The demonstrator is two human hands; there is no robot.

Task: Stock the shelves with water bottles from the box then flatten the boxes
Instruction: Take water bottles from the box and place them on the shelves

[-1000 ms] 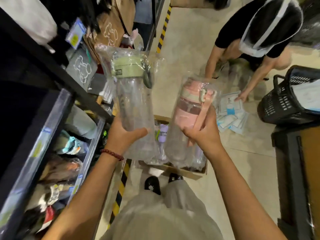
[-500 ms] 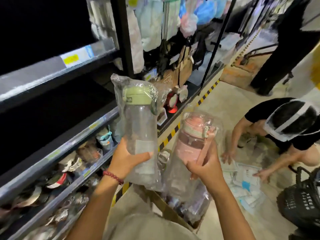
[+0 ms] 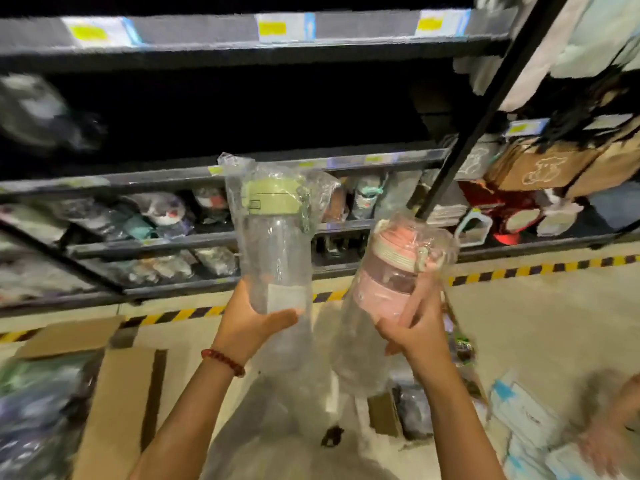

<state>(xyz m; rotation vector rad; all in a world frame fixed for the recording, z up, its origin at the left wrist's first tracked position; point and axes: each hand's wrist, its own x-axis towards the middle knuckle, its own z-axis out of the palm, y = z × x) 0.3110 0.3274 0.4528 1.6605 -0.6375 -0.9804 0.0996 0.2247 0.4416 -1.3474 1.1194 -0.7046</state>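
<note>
My left hand [image 3: 247,322] grips a clear water bottle with a green lid [image 3: 273,237], wrapped in a plastic bag and held upright. My right hand [image 3: 417,336] grips a pink-lidded bottle [image 3: 398,271], also bagged and tilted slightly left. Both are raised in front of the dark shelf unit [image 3: 242,46], whose middle level looks dark and mostly bare. An open cardboard box [image 3: 117,403] lies on the floor at the lower left. A second box with wrapped items [image 3: 412,414] sits behind my right forearm, partly hidden.
Lower shelves [image 3: 166,244] hold several bagged goods. Yellow-and-black tape [image 3: 540,268] runs along the floor by the shelf base. Bags and hanging goods [image 3: 540,168] fill the unit to the right. Another person's hand [image 3: 609,445] and white packets [image 3: 526,420] are at the bottom right.
My view has swung left and up to face the shelves squarely. Both hands have kept their bottles and carried them toward the shelf front. The crouching person has slipped mostly out of frame.
</note>
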